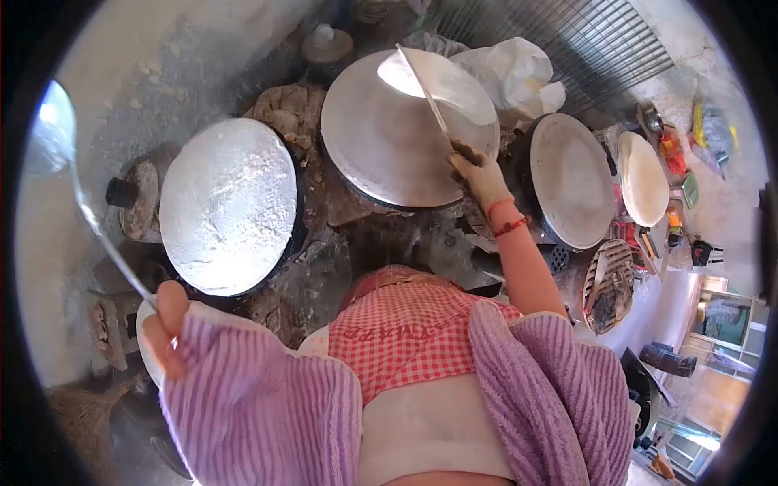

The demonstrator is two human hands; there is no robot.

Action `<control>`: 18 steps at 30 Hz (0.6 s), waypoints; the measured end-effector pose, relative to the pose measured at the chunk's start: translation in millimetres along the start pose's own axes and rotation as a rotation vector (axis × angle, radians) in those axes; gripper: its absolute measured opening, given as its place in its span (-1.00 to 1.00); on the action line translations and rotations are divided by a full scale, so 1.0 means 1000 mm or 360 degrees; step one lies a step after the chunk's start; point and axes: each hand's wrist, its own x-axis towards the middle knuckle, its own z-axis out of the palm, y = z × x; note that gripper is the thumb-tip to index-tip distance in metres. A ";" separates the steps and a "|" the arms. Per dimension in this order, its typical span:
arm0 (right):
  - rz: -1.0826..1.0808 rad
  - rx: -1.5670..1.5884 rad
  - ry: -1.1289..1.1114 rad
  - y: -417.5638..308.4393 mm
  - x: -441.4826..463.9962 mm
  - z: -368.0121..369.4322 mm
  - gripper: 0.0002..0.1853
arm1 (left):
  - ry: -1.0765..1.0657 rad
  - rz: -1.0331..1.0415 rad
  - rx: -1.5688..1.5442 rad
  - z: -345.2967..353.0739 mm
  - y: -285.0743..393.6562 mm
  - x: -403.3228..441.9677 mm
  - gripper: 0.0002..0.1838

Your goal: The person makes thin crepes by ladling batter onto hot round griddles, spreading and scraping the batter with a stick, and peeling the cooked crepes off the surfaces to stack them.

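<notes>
My left hand (166, 328) is closed around the long handle of a metal ladle (109, 235), whose bowl is raised at the far left edge. My right hand (480, 172), in a whitish stained glove, grips a thin flat stick (425, 91). The stick slants over a large round griddle (365, 138) at the centre, across a bright white patch at its far side. To the left sits another round griddle (231, 206), its top covered with a white, uneven layer. A smaller grey round griddle (571, 180) stands to the right of my right hand.
Pale round flat sheets (643, 178) lie farther right, near jars and bags. A crumpled white plastic bag (519, 77) and a wire rack (583, 40) are behind the central griddle. A round slatted grate (609, 287) stands at right. Dusty stonework surrounds the griddles.
</notes>
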 end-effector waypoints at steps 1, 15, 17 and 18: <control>-0.0014 0.0050 0.0064 0.003 -0.003 -0.010 -0.54 | -0.0009 0.0004 0.0069 0.005 -0.004 0.013 -0.72; 0.0109 0.0180 0.0122 0.006 0.015 -0.071 -0.55 | 0.0130 0.0036 0.1178 0.095 -0.081 0.160 -0.72; -0.0057 0.0190 0.0059 0.018 0.035 -0.068 -0.57 | 0.0144 0.0018 0.1278 0.098 -0.085 0.170 -0.72; 0.0223 0.0015 -0.0140 -0.003 0.028 -0.063 -0.58 | 0.0167 -0.0010 0.1313 0.102 -0.088 0.173 -0.72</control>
